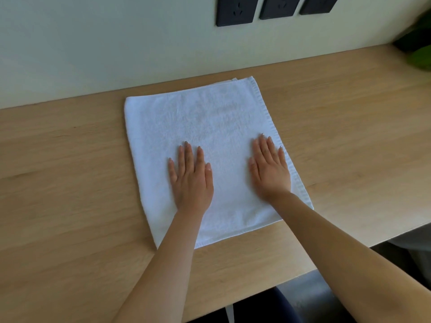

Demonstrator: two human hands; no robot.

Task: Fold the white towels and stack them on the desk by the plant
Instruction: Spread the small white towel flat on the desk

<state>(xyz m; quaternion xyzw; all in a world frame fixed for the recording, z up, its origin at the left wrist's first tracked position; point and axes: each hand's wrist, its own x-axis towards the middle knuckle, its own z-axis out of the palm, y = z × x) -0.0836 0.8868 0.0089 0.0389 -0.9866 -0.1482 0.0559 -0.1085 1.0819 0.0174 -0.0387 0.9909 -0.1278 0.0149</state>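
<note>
A white towel (pixel 200 117) lies folded flat on the wooden desk (pixel 70 183), its hemmed edge along the right side and a lower layer peeking out at the far corner. My left hand (pixel 190 176) rests palm down on the towel's near middle, fingers straight. My right hand (pixel 270 169) lies flat on the towel close to its right hem, fingers straight too. Both hands press on the cloth and hold nothing. The green leaves of the plant (pixel 419 43) show at the far right edge of the desk.
A pale wall (pixel 93 43) runs along the back of the desk, with three dark wall sockets (pixel 235 10) above the towel. The desk's front edge runs diagonally at the lower right, with a dark chair (pixel 303 299) below it.
</note>
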